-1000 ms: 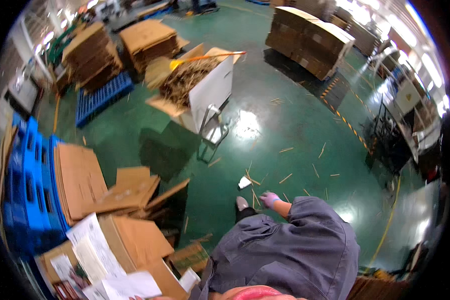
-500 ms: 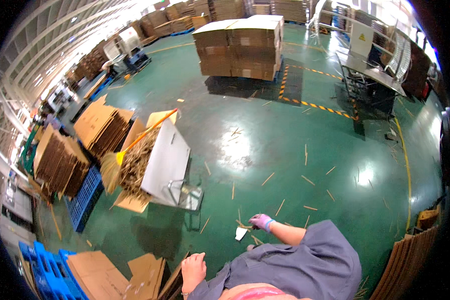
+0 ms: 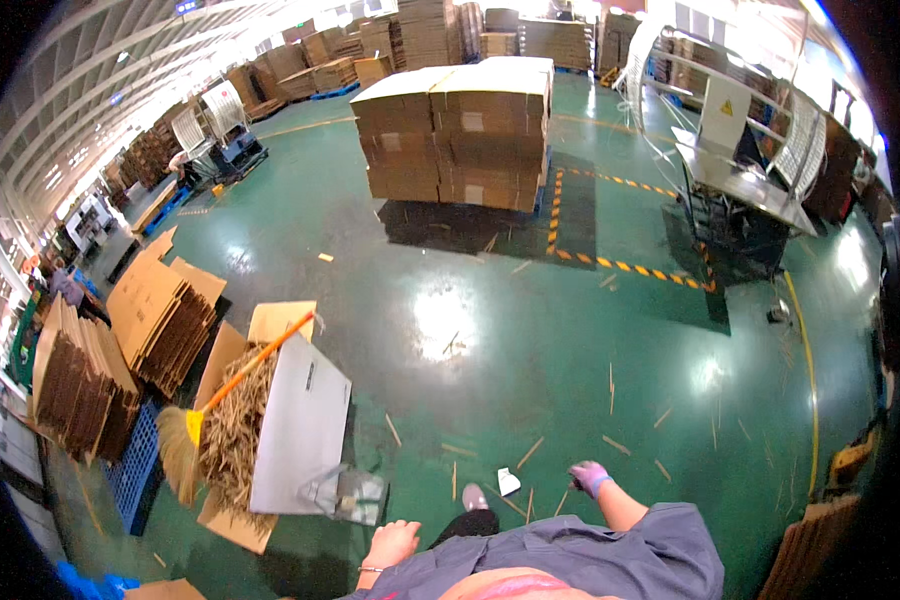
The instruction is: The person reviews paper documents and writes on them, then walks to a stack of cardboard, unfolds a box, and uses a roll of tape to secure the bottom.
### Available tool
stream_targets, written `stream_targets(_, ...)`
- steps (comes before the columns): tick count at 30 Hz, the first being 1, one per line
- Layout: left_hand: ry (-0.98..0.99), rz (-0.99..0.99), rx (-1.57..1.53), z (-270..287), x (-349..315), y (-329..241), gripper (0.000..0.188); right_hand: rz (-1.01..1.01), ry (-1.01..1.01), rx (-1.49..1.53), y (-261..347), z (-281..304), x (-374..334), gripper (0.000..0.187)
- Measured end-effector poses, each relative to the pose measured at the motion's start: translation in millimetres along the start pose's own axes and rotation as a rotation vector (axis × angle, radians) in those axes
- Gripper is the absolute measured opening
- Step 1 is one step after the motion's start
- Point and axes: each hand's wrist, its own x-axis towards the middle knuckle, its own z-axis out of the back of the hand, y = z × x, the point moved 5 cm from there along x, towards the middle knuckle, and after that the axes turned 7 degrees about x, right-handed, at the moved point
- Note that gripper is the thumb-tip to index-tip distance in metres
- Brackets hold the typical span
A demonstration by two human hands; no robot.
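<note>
My left hand (image 3: 392, 543), bare with a bracelet at the wrist, hangs loosely in front of me with its fingers apart and nothing in it. A pinkish-purple work glove with dark fingertips covers my right hand (image 3: 590, 478), low on the right side. Its fingers are curled in; what they hold, if anything, is too small to make out. A thin cardboard strip (image 3: 561, 502) shows just below it. Left of the glove lies a white scrap (image 3: 509, 482) on the green floor, near my shoe (image 3: 475, 497).
A large box (image 3: 305, 425) full of cardboard scraps (image 3: 238, 415) stands at left, an orange-handled broom (image 3: 240, 375) across it. Cardboard stacks (image 3: 165, 320) stand beyond it. A wrapped-looking carton load (image 3: 455, 135) is ahead, a metal-topped machine (image 3: 740, 175) far right. Loose strips dot the floor.
My view has shifted forward and to the right. My right hand has moved right, away from the white scrap. My left hand still hangs at the front, and my shoe now shows.
</note>
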Motion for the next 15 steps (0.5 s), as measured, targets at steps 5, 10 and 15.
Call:
stream_targets(5,-0.121,0.053,0.059,104.3,119.3,53.6,0.026,-0.498,0.03,0.601,-50.7,36.3,42.6,0.046)
stream_targets(10,-0.14,-0.155,0.146,236.4,266.9,63.8,0.032,-0.4,0.271,0.116,-59.4,19.8,97.7,0.047)
stream_targets(15,-0.131,-0.164,0.127,297.4,428.9,88.4,0.033,-0.259,0.373,-0.098,-163.5,-11.6,216.1,0.047)
